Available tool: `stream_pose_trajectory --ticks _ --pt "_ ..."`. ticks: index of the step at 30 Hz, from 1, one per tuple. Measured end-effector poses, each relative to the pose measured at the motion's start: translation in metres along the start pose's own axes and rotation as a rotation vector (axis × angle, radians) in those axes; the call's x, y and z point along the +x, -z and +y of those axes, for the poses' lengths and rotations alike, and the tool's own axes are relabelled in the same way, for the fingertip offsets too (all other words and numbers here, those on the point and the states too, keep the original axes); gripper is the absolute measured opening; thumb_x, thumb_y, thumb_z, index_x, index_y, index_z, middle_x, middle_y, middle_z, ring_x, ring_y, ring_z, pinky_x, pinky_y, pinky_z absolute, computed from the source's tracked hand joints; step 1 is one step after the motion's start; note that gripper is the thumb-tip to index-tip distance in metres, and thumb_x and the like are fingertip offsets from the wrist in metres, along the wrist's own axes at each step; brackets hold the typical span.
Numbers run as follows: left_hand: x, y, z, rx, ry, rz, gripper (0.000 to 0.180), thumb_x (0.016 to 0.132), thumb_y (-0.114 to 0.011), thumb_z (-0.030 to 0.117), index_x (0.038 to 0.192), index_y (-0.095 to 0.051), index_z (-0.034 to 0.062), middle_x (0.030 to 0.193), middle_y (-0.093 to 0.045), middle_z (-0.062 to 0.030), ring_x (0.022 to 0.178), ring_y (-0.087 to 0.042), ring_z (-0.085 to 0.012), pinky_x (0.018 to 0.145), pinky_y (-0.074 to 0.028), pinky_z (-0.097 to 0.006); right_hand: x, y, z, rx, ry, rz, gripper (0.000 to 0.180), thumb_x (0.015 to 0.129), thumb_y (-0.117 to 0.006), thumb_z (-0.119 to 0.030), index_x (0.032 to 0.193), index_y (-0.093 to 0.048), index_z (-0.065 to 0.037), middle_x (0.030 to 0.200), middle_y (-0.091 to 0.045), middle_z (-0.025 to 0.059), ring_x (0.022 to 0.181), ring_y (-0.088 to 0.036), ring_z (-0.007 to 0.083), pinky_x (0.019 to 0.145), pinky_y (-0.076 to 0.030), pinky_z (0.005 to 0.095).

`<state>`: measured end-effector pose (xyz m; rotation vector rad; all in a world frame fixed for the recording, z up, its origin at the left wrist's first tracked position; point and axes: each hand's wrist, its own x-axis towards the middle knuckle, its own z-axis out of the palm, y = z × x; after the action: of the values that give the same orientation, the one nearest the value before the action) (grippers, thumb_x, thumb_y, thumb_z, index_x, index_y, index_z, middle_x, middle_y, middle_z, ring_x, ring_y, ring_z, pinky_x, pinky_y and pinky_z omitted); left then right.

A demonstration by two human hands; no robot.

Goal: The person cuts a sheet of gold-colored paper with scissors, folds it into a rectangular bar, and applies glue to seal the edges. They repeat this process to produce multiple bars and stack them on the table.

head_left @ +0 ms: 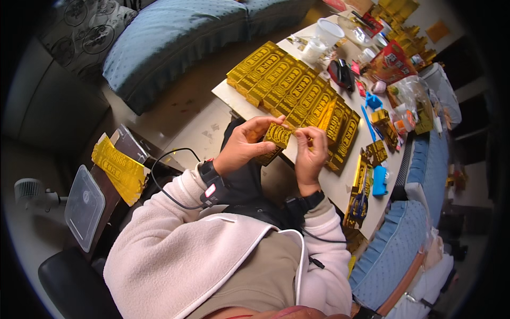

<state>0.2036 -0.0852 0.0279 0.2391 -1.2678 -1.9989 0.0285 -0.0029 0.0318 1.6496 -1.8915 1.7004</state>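
My left hand (245,142) grips a gold-and-black printed cardboard box (278,135) above my lap, by the table's near edge. One small patterned panel of it faces up, and a darker side shows below; the rest is hidden. At the panel's right edge my right hand (311,158) is closed, thumb and forefinger pinched on the box's edge. Just beyond my hands, a row of similar gold boxes (289,80) lies side by side on the table. Loose gold card pieces (327,121) rest on the row's near right part.
On the white table (348,181) stand a clear plastic cup (329,32), a red bag (392,63) and a blue block-like object (380,181). Scissors (360,204) lie at its near right. Flat yellow card sheets (119,169) rest at left. Blue-covered seats (175,45) flank the table.
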Motion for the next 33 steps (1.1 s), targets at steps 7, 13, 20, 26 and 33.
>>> stream_pose_trajectory --ticks 7,13,20,26,33 --pt "0.032 -0.042 -0.039 0.083 -0.095 -0.053 0.055 0.088 -0.080 0.003 0.138 -0.058 0.0028 0.141 -0.061 -0.0102 0.137 -0.052 -0.0192 0.119 -0.036 -0.035 0.019 0.075 -0.026 -0.347 0.363 0.078 0.020 0.085 -0.082 -0.011 0.103 -0.073 -0.012 0.098 -0.066 0.0048 0.089 -0.064 0.0262 0.076 -0.054 0.0371" --pt "0.047 -0.071 -0.069 0.075 -0.093 -0.092 0.054 0.089 -0.079 0.006 0.139 -0.057 0.0030 0.139 -0.062 -0.0085 0.139 -0.049 -0.0194 0.122 -0.031 -0.036 0.009 0.096 -0.017 -0.503 0.393 0.038 0.025 0.081 -0.085 -0.011 0.104 -0.075 -0.013 0.099 -0.066 0.0034 0.091 -0.064 0.0246 0.077 -0.055 0.0370" --pt "0.052 -0.081 -0.087 0.139 -0.140 -0.111 0.052 0.089 -0.080 0.008 0.136 -0.059 0.0025 0.137 -0.064 -0.0100 0.143 -0.048 -0.0217 0.117 -0.038 -0.035 -0.002 0.105 0.001 -0.533 0.354 -0.012 0.025 0.081 -0.084 -0.009 0.104 -0.075 -0.013 0.100 -0.066 0.0035 0.093 -0.064 0.0253 0.079 -0.056 0.0379" --pt "0.052 -0.079 -0.086 0.123 -0.110 -0.126 0.052 0.089 -0.081 0.009 0.137 -0.059 0.0035 0.138 -0.064 -0.0099 0.148 -0.041 -0.0244 0.123 -0.030 -0.039 -0.002 0.106 0.003 -0.503 0.347 -0.012 0.023 0.082 -0.082 -0.009 0.104 -0.075 -0.012 0.100 -0.066 0.0046 0.093 -0.064 0.0267 0.080 -0.055 0.0382" --pt "0.052 -0.079 -0.085 0.094 -0.083 -0.114 0.052 0.089 -0.081 0.010 0.137 -0.059 0.0039 0.138 -0.064 -0.0103 0.149 -0.041 -0.0245 0.124 -0.028 -0.039 0.005 0.104 -0.005 -0.488 0.286 -0.050 0.017 0.085 -0.080 -0.011 0.101 -0.074 -0.010 0.099 -0.066 0.0065 0.093 -0.064 0.0284 0.080 -0.055 0.0400"
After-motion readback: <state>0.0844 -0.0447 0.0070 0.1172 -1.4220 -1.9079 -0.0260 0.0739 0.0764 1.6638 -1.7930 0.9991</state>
